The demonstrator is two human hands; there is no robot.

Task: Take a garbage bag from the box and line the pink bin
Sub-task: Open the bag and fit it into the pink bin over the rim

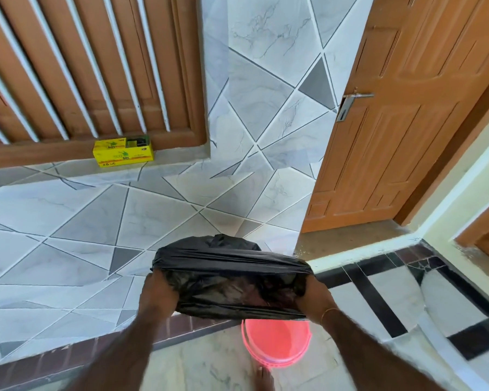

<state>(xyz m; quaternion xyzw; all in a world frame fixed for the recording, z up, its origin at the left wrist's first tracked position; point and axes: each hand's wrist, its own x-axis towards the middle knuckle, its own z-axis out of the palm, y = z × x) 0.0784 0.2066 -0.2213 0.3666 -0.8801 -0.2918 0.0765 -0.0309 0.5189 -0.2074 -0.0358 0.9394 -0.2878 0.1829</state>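
Now: Bag Held Open Above the Bin

Low in the centre of the frame, both hands hold a black bag [229,277] by its mouth, stretched wide between them. At the bag's left edge, the left hand [160,292] has its grip closed on the plastic, with the fingers tucked inside the opening and hidden by it. The right hand [312,296] does the same at the right edge, grip closed on the rim; a thin bangle [329,311] sits on that wrist. The far rim of the bag is pulled taut into a band, and the rest bunches into a lump behind it.

Just below the bag, at lower centre, stands the pink bin [275,344] on a pale marbled floor [203,362]. The bag's near edge overlaps the bin's upper rim in the picture; whether plastic and rim touch cannot be told. A bare foot [263,378] shows at the bottom edge, just beside the bin.

Well apart, at left of centre, a yellow box [123,152] sits on a ledge [178,158] beneath a barred wooden window [82,66], with a dark roll visible in its open top. Grey tiles [96,221] cover the wall below. At upper right a wooden door [401,114] stands ajar.
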